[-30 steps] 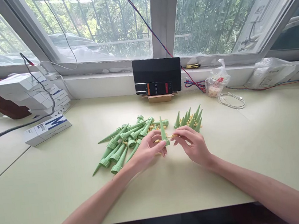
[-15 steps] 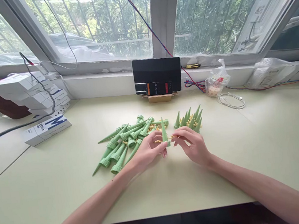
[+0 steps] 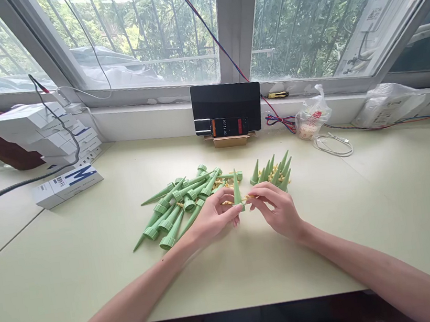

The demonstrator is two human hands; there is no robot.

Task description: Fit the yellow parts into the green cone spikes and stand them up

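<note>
My left hand (image 3: 213, 218) is closed round the base of a green plastic spike (image 3: 236, 188) that stands point up over the pale table (image 3: 92, 251). My right hand (image 3: 277, 208) pinches a small yellow part (image 3: 249, 197) against the side of that spike's base. A pile of green spikes (image 3: 177, 205) lies flat just left of my hands. A second cluster of green spikes (image 3: 274, 170) stands point up behind my right hand, with small yellow bits among them.
A dark tablet (image 3: 227, 105) with a phone (image 3: 229, 126) leaning on it stands at the back by the window. White boxes (image 3: 42, 132) are stacked at the left with a black cable over them. A plastic bag (image 3: 311, 115) and a coiled white cable (image 3: 333, 145) lie at the back right.
Both hands stay together at the spike's base; the upright spike has shifted very slightly. Nothing else has moved.
</note>
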